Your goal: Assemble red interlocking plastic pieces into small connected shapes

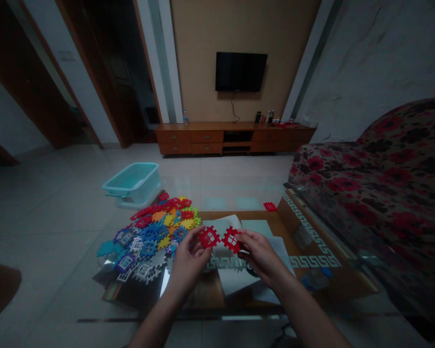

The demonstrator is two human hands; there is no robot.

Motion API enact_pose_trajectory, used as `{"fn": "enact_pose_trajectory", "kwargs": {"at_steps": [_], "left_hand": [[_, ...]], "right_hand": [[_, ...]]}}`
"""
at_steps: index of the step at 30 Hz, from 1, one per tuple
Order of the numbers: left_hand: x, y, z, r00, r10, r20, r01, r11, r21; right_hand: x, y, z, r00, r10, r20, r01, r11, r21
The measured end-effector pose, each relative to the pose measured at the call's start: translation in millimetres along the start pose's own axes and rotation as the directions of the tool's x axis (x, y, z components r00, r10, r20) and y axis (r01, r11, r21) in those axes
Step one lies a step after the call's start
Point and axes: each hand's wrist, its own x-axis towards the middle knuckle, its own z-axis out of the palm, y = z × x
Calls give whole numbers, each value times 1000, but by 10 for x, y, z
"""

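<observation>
My left hand pinches a red toothed window tile above a glass table. My right hand holds a second red tile of the same kind. The two tiles sit edge to edge with a small gap between them. A heap of coloured interlocking tiles, red, blue, yellow, orange, purple and white, lies on the table just left of my left hand. A lone red tile rests further back on the table.
The glass table has a Greek-key border, with white papers under the glass. A teal plastic tub stands behind the heap. A floral sofa fills the right. A TV hangs above a wooden cabinet.
</observation>
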Motion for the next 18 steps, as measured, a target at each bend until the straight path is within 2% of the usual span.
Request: {"fn": "enact_pose_trajectory", "kwargs": {"at_steps": [7, 18], "left_hand": [[-20, -32, -4, 1000, -19, 17, 20, 1000, -24], [-75, -21, 36, 987, -143, 80, 156, 966, -205]], "right_hand": [[-38, -19, 54, 1000, 6, 17, -6, 1000, 24], [9, 41, 43, 998, -63, 1, 63, 990, -128]]}}
